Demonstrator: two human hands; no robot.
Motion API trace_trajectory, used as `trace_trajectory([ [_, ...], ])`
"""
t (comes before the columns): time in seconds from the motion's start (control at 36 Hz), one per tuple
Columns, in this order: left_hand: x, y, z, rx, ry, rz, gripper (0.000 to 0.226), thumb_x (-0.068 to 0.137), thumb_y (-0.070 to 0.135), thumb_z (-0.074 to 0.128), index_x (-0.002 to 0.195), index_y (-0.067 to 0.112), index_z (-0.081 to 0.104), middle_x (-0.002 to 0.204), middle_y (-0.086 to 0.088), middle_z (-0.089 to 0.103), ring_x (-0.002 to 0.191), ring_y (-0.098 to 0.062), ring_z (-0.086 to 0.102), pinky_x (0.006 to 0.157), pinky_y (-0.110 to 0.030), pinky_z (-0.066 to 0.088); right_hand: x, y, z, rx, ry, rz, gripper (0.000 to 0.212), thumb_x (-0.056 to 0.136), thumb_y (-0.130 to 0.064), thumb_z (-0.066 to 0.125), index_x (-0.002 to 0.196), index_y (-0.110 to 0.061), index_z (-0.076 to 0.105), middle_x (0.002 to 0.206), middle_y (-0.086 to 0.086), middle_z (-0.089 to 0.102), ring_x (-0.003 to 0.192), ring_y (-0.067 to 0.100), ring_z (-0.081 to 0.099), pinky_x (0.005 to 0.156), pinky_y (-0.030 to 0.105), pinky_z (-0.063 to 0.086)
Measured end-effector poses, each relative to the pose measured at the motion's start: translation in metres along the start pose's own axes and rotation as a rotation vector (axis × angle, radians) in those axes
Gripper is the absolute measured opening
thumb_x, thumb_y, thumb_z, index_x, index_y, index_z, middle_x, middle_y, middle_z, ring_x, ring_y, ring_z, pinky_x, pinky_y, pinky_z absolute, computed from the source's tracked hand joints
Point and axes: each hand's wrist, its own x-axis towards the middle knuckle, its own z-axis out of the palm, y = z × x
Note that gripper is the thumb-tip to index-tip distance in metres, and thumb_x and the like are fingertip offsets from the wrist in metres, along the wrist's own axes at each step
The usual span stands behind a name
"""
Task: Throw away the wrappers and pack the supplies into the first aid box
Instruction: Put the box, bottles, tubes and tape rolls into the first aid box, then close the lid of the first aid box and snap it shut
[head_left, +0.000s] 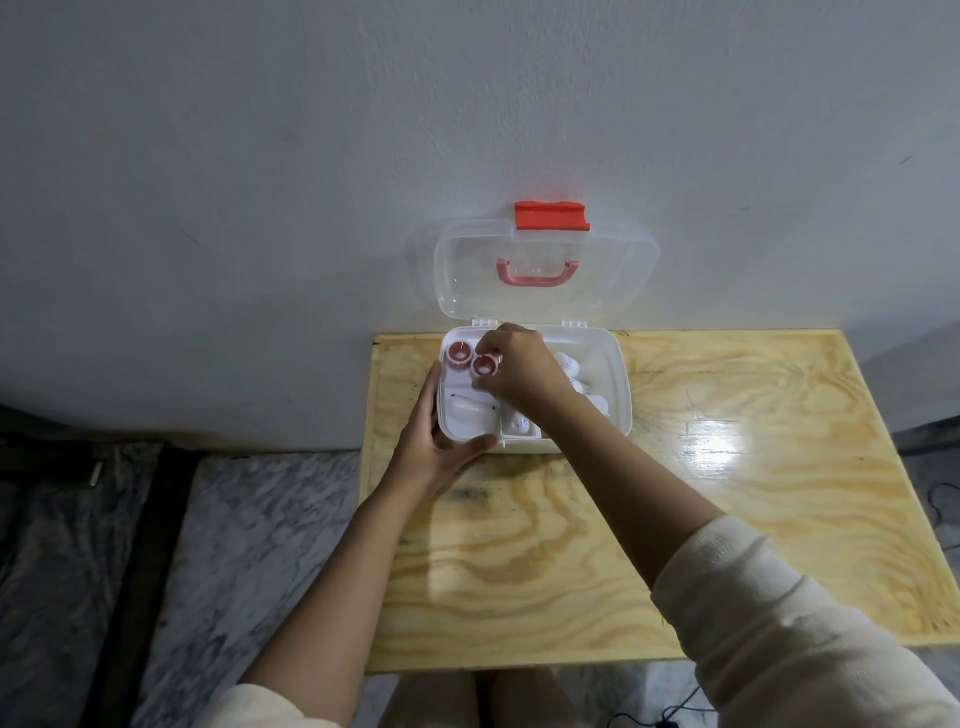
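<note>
While your left hand (434, 441) is bracing the first aid box (615, 387) wall in a wide grip, your right hand (511, 366) is pinching a light, rigid tape roll (485, 365) by its rim.

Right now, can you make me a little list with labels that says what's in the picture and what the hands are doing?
Place: wooden table against a grey wall
Box: white first aid box, clear lid open and leaning back
Inside, far left: two pink tape rolls, side by side
Inside, elsewhere: white wrapped supplies, too blurry to name
Left hand: holding the box's near left corner
Right hand: over the box, fingertips at the nearer tape roll
</note>
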Motion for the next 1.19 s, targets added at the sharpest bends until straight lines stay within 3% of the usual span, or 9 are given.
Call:
trace_trajectory([
  [0.11, 0.000, -0.001, 0.000, 0.000, 0.003, -0.002, 0.099, 0.055, 0.051, 0.080, 0.135, 0.054, 0.022, 0.129, 0.041, 0.038, 0.117, 0.023, 0.040, 0.096, -0.014, 0.042, -0.002, 0.000, -0.001, -0.010, 0.011, -0.006, 0.020, 0.078, -0.009, 0.066, 0.097, -0.002, 0.069, 0.099, 0.017, 0.065, 0.092, 0.029, 0.058, 0.074, 0.029, 0.043],
  [0.25, 0.000, -0.003, -0.001, 0.008, 0.005, -0.004, 0.096, 0.056, 0.050, 0.082, 0.132, 0.061, 0.023, 0.133, 0.041, 0.038, 0.128, 0.013, 0.038, 0.109, -0.034, 0.040, -0.003, 0.000, 0.000, -0.007, 0.017, 0.013, 0.016, 0.078, -0.007, 0.064, 0.091, -0.001, 0.070, 0.095, 0.017, 0.066, 0.089, 0.031, 0.058, 0.072, 0.030, 0.042],
  [0.36, 0.001, 0.002, 0.000, 0.023, 0.006, 0.020, 0.095, 0.058, 0.047, 0.081, 0.135, 0.056, 0.025, 0.135, 0.037, 0.040, 0.129, 0.011, 0.040, 0.106, -0.025, 0.041, -0.010, -0.002, -0.006, 0.058, 0.081, 0.009, 0.026, 0.080, -0.008, 0.063, 0.105, -0.002, 0.066, 0.107, 0.016, 0.064, 0.094, 0.029, 0.060, 0.080, 0.032, 0.048],
  [0.44, 0.002, 0.005, 0.000, 0.042, -0.002, 0.053, 0.095, 0.058, 0.047, 0.081, 0.138, 0.046, 0.029, 0.135, 0.031, 0.044, 0.126, 0.013, 0.043, 0.098, -0.011, 0.040, -0.019, -0.006, -0.025, 0.160, 0.312, -0.037, 0.023, 0.083, -0.009, 0.063, 0.105, -0.004, 0.065, 0.106, 0.013, 0.066, 0.089, 0.024, 0.062, 0.081, 0.031, 0.053],
  [0.61, 0.000, 0.001, -0.002, -0.009, -0.013, 0.009, 0.099, 0.055, 0.048, 0.082, 0.138, 0.051, 0.028, 0.135, 0.034, 0.044, 0.123, 0.015, 0.044, 0.100, -0.020, 0.044, -0.027, 0.000, -0.080, 0.201, 0.797, -0.148, 0.017, 0.087, -0.011, 0.060, 0.102, -0.005, 0.066, 0.103, 0.011, 0.065, 0.097, 0.020, 0.059, 0.085, 0.024, 0.048],
  [0.75, -0.001, 0.000, 0.001, -0.022, -0.049, 0.001, 0.099, 0.069, 0.033, 0.086, 0.142, 0.051, 0.023, 0.130, 0.038, 0.048, 0.121, 0.016, 0.046, 0.095, -0.012, 0.044, -0.013, 0.030, -0.108, 0.079, 0.595, -0.025, 0.039, 0.093, -0.027, 0.053, 0.127, -0.008, 0.054, 0.131, 0.010, 0.056, 0.124, 0.023, 0.047, 0.106, 0.032, 0.037],
  [0.86, 0.001, -0.001, 0.003, -0.042, -0.042, -0.037, 0.106, 0.070, 0.031, 0.082, 0.152, 0.038, 0.017, 0.140, 0.022, 0.047, 0.126, 0.009, 0.045, 0.108, -0.028, 0.041, -0.015, 0.041, -0.115, 0.078, 0.564, -0.057, 0.036, 0.092, -0.026, 0.056, 0.124, -0.011, 0.057, 0.129, 0.009, 0.059, 0.120, 0.023, 0.053, 0.103, 0.041, 0.044],
  [1.08, 0.003, -0.005, 0.009, -0.101, -0.006, -0.057, 0.114, 0.057, 0.039, 0.090, 0.151, 0.035, 0.024, 0.149, 0.010, 0.044, 0.136, -0.011, 0.043, 0.109, -0.048, 0.041, -0.064, 0.058, -0.106, 0.160, 0.570, -0.142, 0.033, 0.079, -0.019, 0.072, 0.111, -0.013, 0.067, 0.116, 0.001, 0.065, 0.109, 0.012, 0.057, 0.092, 0.006, 0.037],
  [1.19, 0.005, -0.008, 0.014, -0.107, 0.033, -0.045, 0.113, 0.057, 0.035, 0.092, 0.150, 0.031, 0.029, 0.145, 0.007, 0.048, 0.133, -0.012, 0.047, 0.108, -0.044, 0.042, -0.092, 0.077, -0.086, 0.128, 0.578, -0.206, 0.034, 0.073, -0.016, 0.076, 0.106, -0.011, 0.068, 0.112, -0.005, 0.061, 0.106, 0.018, 0.060, 0.092, 0.017, 0.044],
])
